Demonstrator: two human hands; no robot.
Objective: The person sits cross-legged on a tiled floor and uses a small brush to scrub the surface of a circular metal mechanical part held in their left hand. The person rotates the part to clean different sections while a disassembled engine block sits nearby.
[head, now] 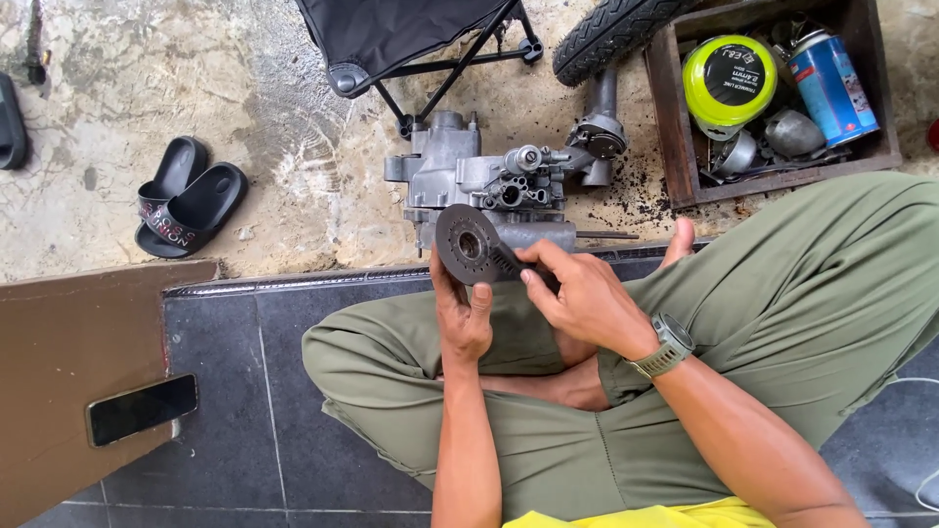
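I sit cross-legged in olive trousers on dark floor tiles. My left hand [462, 315] holds a dark round metal disc [468, 244] by its lower edge, upright in front of me. My right hand [584, 295], with a grey wristwatch, grips a small dark toothed part [508, 262] pressed against the right side of the disc. Just beyond the disc lies a grey metal engine casing [489, 176] on the concrete ground.
A wooden crate [675, 147] at the upper right holds a yellow-green spool, a blue can and metal parts. A tyre [606, 34] and a black folding stool [411, 39] stand behind. Black sandals [186, 205] lie to the left. A phone [142, 409] rests on a brown board.
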